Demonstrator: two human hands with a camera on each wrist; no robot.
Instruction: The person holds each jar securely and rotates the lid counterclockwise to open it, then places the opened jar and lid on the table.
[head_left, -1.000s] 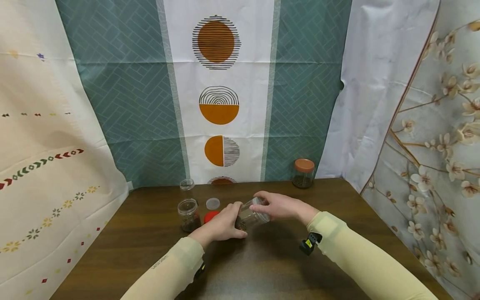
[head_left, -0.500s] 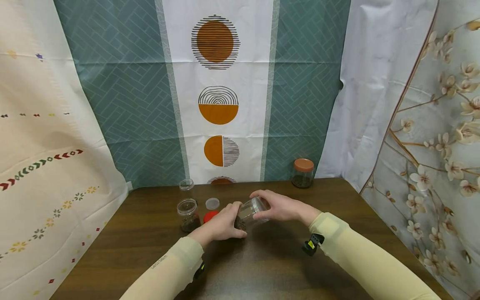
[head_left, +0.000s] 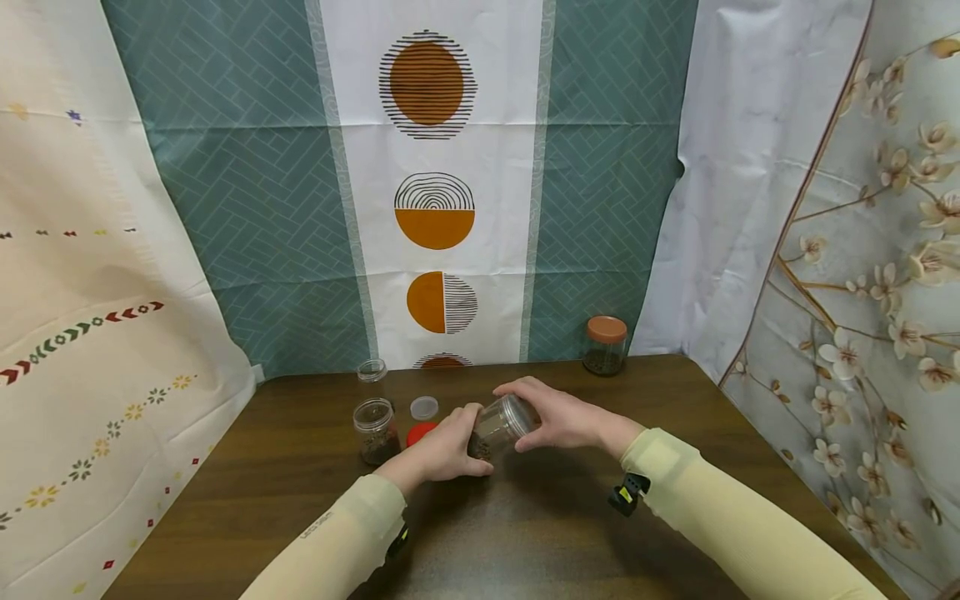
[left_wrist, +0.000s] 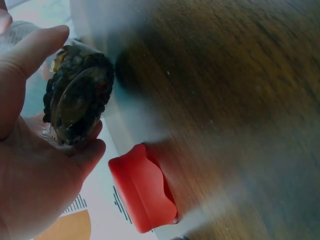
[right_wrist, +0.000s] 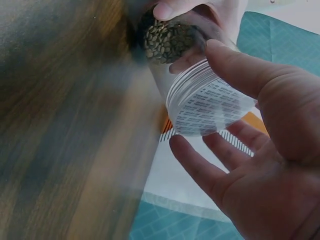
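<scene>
Right fingers (right_wrist: 195,162) have splayed around the lid (right_wrist: 215,105); left fingers (left_wrist: 91,156) hold its jar (left_wrist: 80,95).

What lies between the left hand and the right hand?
A clear jar with brown pieces inside; the head view shows it slanting from the left hand toward the right hand.

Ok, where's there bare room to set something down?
Bare tabletop shows between the left sleeve and right sleeve, left of the left sleeve, and between the right sleeve and the orange-lidded jar. It is crowded around the left hand: the held jar, a red object, a pale disc, a dark-filled jar and a farther jar.
</scene>
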